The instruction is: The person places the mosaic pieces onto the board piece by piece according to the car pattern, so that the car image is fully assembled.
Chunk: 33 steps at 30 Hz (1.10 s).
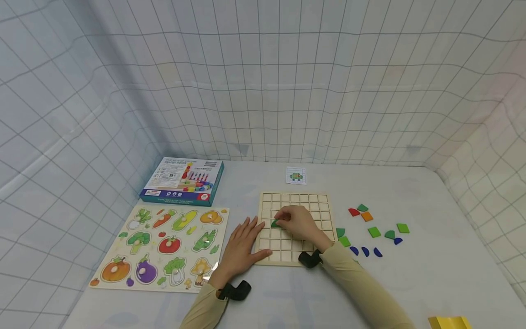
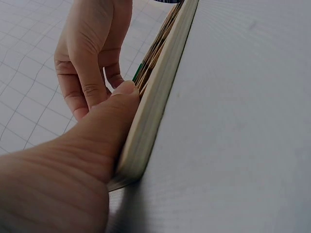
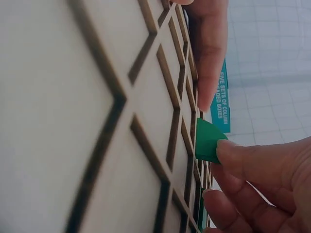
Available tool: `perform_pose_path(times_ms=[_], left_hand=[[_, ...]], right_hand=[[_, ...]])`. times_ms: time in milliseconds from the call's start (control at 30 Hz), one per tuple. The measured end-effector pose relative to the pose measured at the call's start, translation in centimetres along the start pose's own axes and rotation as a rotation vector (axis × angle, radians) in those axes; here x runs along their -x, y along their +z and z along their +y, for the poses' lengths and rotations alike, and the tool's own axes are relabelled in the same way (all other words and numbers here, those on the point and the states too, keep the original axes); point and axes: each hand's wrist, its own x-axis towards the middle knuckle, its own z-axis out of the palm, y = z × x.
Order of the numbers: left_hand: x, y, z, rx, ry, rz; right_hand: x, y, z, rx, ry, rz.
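Observation:
A square wooden grid board [image 1: 283,262] lies on the table in front of the person. The right hand [image 1: 299,222] pinches a green quarter-circle piece [image 3: 208,141] between thumb and fingers, its straight edge right at the grid ridges in the right wrist view. Lower in that view, another green piece [image 3: 201,211] shows in the board, partly behind the fingers. At the board's left edge rests the left hand [image 1: 242,249], fingers spread and fairly straight, its thumb [image 2: 109,114] lying along the near rim.
Right of the board lie loose pieces: a red quarter-circle [image 1: 354,212], an orange square [image 1: 367,216], green squares and several blue half-circles. A pattern card [image 1: 296,175] lies behind the board. Leftward are a vegetable puzzle [image 1: 189,256] and a box [image 1: 181,180]; a yellow object [image 1: 449,322] is front right.

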Motion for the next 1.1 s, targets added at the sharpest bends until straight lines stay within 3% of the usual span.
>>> perform_pose_path(times_ms=[367, 833, 1100], left_hand=[[0.0, 0.0, 0.1, -0.002, -0.016, -0.016], [0.1, -0.2, 0.3, -0.003, -0.019, -0.02], [0.0, -0.1, 0.1, -0.006, -0.013, -0.013]], right_hand=[[0.0, -0.1, 0.2, 0.12, -0.1, -0.006], [0.6, -0.3, 0.4, 0.201, -0.111, -0.016], [1.3, -1.2, 0.5, 0.213, -0.152, -0.071]])
